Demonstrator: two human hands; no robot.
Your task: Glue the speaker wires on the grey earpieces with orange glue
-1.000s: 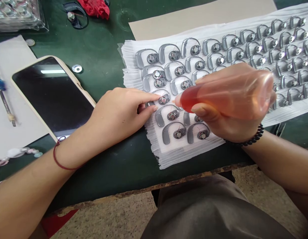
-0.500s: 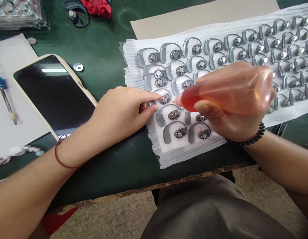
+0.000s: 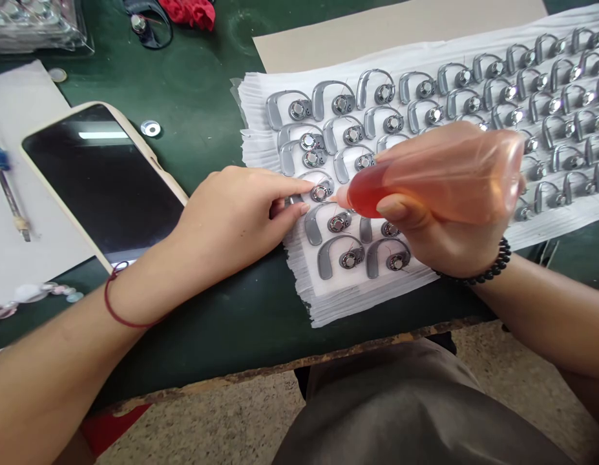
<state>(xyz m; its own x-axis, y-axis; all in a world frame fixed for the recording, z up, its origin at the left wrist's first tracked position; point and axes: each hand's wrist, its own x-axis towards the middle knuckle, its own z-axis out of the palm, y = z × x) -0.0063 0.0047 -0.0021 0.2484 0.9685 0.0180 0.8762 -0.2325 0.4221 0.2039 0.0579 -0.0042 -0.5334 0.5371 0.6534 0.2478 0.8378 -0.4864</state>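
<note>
My right hand (image 3: 439, 239) is wrapped round a clear squeeze bottle (image 3: 454, 174) of orange-red liquid, tilted with its nozzle pointing left and down. The nozzle tip is at the right edge of a grey ear-hook earphone shell (image 3: 321, 191) with a round silver speaker in it. My left hand (image 3: 245, 216) pinches this shell at its left side between thumb and forefinger; part of its hook is hidden by the fingers. Rows of similar shells, with thin reddish wires, lie on a white foam sheet (image 3: 323, 310) around both hands. Whether liquid is flowing out I cannot tell.
A phone (image 3: 110, 187) lies left of my left hand, partly over a pale sheet (image 3: 47, 239) with a blue-handled tool (image 3: 8, 187). A small round disc (image 3: 150, 128), a dark ear-hook part (image 3: 151, 26), red cloth (image 3: 195, 13) and clear trays (image 3: 37, 32) sit farther back.
The bottle in my right hand has shifted slightly left, bringing its nozzle closer to the pinched earphone shell. My left hand keeps its hold, almost unmoved.
</note>
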